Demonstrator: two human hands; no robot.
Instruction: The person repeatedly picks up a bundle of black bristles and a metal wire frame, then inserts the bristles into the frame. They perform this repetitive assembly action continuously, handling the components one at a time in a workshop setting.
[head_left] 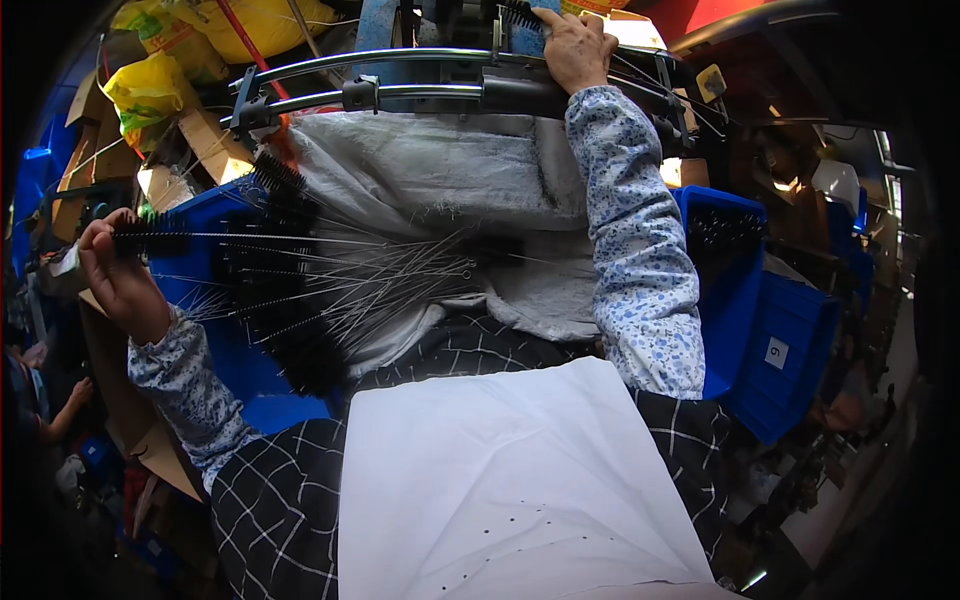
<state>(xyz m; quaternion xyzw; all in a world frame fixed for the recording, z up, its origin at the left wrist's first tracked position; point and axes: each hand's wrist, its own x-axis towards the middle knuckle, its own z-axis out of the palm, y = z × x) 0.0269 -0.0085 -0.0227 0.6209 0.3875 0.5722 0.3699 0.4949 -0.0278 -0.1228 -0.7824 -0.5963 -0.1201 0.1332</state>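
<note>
My left hand [122, 278], out at the left, is closed on the black bristled end of a tube brush [155, 234]. Its thin wire stem runs right, over a heap of similar tube brushes [290, 310] whose looped wire ends fan toward my lap. Up at the machine [430, 92] with its chrome rails, my right hand [580, 50] has its fingers bent at a blue block. Black bristles of another tube brush [522, 14] show at its fingertips, and the fingers look closed on it; part of that grip is hidden.
A grey-white cloth [430, 165] hangs below the rails and spreads under the wires. Blue bins stand at both sides, the left bin [205, 270] beneath the brushes and the right bin [725, 290] beyond my right arm. Yellow bags [150, 90] and cardboard lie at far left.
</note>
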